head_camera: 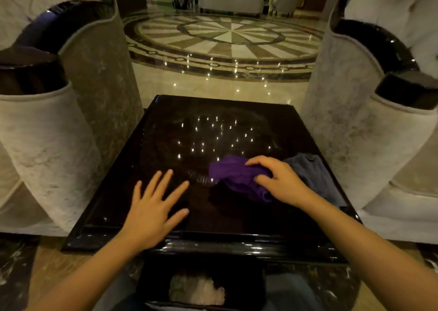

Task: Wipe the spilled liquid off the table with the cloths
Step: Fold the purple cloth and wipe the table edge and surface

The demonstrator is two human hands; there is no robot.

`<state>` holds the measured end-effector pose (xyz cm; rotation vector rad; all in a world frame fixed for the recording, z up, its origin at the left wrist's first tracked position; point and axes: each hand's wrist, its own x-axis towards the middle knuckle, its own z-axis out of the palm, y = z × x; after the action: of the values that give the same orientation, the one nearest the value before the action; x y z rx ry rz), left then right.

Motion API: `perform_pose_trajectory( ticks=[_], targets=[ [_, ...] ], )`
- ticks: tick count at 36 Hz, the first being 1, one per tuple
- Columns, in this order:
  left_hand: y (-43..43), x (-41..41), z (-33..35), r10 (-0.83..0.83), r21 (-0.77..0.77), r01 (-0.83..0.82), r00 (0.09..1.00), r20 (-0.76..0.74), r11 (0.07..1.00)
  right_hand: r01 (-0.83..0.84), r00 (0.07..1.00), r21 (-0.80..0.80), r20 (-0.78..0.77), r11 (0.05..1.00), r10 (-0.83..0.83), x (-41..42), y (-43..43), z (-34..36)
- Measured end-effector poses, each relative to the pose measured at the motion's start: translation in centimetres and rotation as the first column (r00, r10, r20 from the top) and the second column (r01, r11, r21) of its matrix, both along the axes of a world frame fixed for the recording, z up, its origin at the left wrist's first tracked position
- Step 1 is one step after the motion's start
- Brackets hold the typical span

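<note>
A glossy black square table fills the middle of the view. My right hand grips a crumpled purple cloth on the table's near right part. A grey-blue cloth lies just right of it, by the table's right edge. A wet streak glints on the tabletop directly left of the purple cloth. My left hand rests flat on the near left of the table, fingers spread, holding nothing.
Two pale upholstered armchairs with black trim flank the table, one at the left, one at the right. A patterned marble floor stretches beyond the table. A dark bin with pale material inside stands under the near edge.
</note>
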<state>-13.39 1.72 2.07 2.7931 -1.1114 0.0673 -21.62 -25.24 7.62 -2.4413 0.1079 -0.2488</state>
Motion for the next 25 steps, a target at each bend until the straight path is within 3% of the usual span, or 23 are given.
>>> perform_pose_trajectory(
  ticks=[8, 15, 20, 25],
  targets=[
    [-1.1, 6.2, -1.2, 0.354, -0.067, -0.361, 0.930, -0.098, 0.930, 0.340, 0.931, 0.015, 0.136, 0.940, -0.338, 3.2, -7.6, 3.0],
    [-0.9, 7.8, -2.4, 0.404, -0.073, -0.421, 0.897, -0.179, 0.904, 0.478, 0.877, -0.135, 0.133, 0.868, -0.462, 5.7, -14.1, 2.7],
    [-1.0, 7.8, -2.3, 0.393, -0.052, -0.408, 0.902, -0.177, 0.912, 0.406, 0.913, -0.201, 0.055, 0.891, -0.404, 6.8, -15.0, 0.5],
    [-1.0, 8.0, -2.5, 0.378, -0.021, -0.389, 0.907, -0.187, 0.921, 0.215, 0.909, -0.311, -0.283, 0.926, -0.306, 8.6, -13.4, -2.3]
  ],
)
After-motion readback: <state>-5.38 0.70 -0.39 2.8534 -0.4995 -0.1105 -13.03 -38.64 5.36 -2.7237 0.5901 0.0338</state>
